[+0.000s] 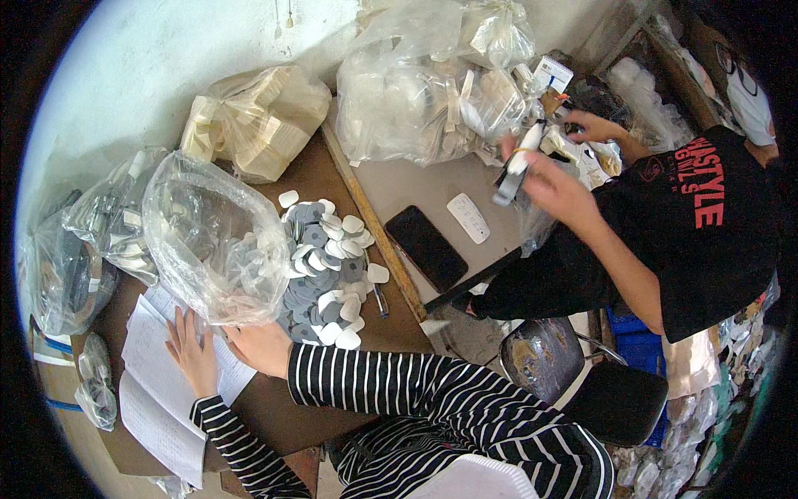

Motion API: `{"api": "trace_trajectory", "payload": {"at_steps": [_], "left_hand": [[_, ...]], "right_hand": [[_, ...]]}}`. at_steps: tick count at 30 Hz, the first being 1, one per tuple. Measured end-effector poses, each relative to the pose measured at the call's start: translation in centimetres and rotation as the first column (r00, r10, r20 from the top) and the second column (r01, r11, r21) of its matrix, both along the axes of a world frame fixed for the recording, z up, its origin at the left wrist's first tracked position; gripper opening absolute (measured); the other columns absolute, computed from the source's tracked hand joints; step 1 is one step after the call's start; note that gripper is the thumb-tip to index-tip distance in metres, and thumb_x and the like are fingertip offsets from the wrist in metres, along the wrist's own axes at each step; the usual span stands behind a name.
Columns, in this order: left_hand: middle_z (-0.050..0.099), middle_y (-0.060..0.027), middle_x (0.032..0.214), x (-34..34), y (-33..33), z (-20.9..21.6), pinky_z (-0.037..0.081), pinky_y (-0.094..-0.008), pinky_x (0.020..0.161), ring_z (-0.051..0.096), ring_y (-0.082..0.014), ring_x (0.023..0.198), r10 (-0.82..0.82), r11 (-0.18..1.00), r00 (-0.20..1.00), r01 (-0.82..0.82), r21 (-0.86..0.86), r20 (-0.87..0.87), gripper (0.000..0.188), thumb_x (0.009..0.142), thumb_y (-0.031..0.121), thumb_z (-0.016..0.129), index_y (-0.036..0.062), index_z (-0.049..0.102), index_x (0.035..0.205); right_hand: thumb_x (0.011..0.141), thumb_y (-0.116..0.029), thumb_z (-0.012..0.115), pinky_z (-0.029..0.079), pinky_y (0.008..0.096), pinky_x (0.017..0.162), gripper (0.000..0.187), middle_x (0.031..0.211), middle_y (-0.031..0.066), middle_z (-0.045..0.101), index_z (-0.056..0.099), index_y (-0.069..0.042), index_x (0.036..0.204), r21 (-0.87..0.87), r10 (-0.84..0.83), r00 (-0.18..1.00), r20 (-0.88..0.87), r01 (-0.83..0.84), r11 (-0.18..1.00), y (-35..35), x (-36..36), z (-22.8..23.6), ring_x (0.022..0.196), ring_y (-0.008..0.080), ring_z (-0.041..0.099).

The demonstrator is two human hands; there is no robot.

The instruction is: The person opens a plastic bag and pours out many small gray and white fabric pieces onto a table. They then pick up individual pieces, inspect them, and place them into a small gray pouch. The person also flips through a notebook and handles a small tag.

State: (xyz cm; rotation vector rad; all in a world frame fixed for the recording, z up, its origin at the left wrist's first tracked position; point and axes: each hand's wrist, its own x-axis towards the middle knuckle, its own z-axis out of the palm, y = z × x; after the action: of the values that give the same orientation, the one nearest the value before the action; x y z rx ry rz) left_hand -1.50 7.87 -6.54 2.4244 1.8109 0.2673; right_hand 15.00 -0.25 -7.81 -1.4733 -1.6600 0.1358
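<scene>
My left hand (192, 353) lies flat with fingers spread on an open notebook (162, 405) of written pages. Beside it, my right hand (260, 348) is closed, its fingers drawn together over the page edge and against the lower rim of a large clear plastic bag (212, 237). What those fingers hold, if anything, is hidden. The bag stands wide-mouthed, with some small pieces inside. To its right spreads a loose pile of flat, rounded grey and white pieces (326, 274). A pen (381, 301) lies at the pile's right side.
Filled plastic bags (258, 116) line the wall. A wooden strip (370, 216) divides my brown table from a lighter one bearing a black phone (426, 248) and a white remote-like object (468, 218). A co-worker in a black shirt (706, 233) handles a banded bundle (522, 158) at right, near a stool (615, 403).
</scene>
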Motion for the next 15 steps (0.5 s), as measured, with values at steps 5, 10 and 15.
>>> {"api": "trace_trajectory", "payload": {"at_steps": [5, 10, 15], "left_hand": [[0.03, -0.0024, 0.164, -0.4, 0.2, -0.5, 0.012, -0.0604, 0.121, 0.02, -0.0353, 0.152, -0.001, 1.0, 1.0, 0.001, 0.025, -0.02, 0.057, 0.093, 0.023, 0.059, 0.0185, 0.045, 0.149], [0.029, -0.0015, 0.164, -0.5, 0.5, -1.0, 0.013, -0.0599, 0.121, 0.019, -0.0349, 0.153, -0.001, 1.0, 0.998, 0.003, 0.025, -0.058, 0.056, 0.094, 0.023, 0.058, 0.0175, 0.045, 0.149], [0.029, -0.0013, 0.164, -0.2, 0.3, -0.4, 0.013, -0.0596, 0.121, 0.018, -0.0346, 0.153, 0.003, 1.0, 0.999, -0.002, 0.014, -0.053, 0.054, 0.096, 0.025, 0.056, 0.0172, 0.045, 0.149]], "right_hand": [[0.081, -0.013, 0.064, 0.037, 0.0509, 0.112, 0.061, 0.139, 0.0281, 0.049, 0.047, 0.004, 0.138, 0.033, 0.001, 1.0, -0.006, -0.001, 0.999, 0.0, 0.2, 0.5, 0.132, 0.0433, 0.046], [0.08, -0.013, 0.066, 0.035, 0.0513, 0.114, 0.063, 0.14, 0.0283, 0.047, 0.047, 0.004, 0.138, 0.013, -0.002, 1.0, -0.018, 0.002, 1.0, 0.2, -0.2, -0.3, 0.134, 0.044, 0.044], [0.079, -0.014, 0.066, 0.034, 0.0504, 0.115, 0.063, 0.14, 0.0282, 0.047, 0.047, 0.004, 0.137, 0.023, -0.018, 1.0, 0.023, 0.017, 1.0, 0.0, 0.0, 0.2, 0.134, 0.0433, 0.044]]}}
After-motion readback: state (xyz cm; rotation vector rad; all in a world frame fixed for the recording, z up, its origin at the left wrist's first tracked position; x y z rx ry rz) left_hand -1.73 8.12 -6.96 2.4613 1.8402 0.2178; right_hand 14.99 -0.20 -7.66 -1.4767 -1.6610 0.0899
